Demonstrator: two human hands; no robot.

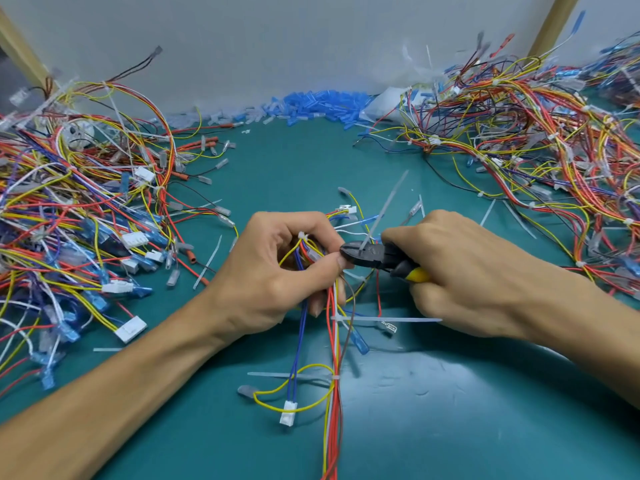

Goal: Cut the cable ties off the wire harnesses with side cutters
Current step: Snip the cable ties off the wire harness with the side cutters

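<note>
Left hand (277, 268) pinches limp multicoloured wire harness (334, 358) near thin white plastic cable tie (382, 211); right hand (464, 271) grips yellow-handled black side cutters (374, 255). Wires floppy, light: hold close beside tie.

from my feed the surface (277, 174) looks like a teal rubbery mat, smooth with a soft sheen up front. side cutters (363, 256) have a dark matt metal head and yellow-and-black plastic grips. the cable tie (390, 200) is milky translucent plastic. wire harness (334, 393) insulation is smooth, slightly glossy plastic, and its connector (288, 412) is white plastic. the blue sleeves (322, 102) look like see-through plastic. bare wood strip (554, 26) at the back.
</note>
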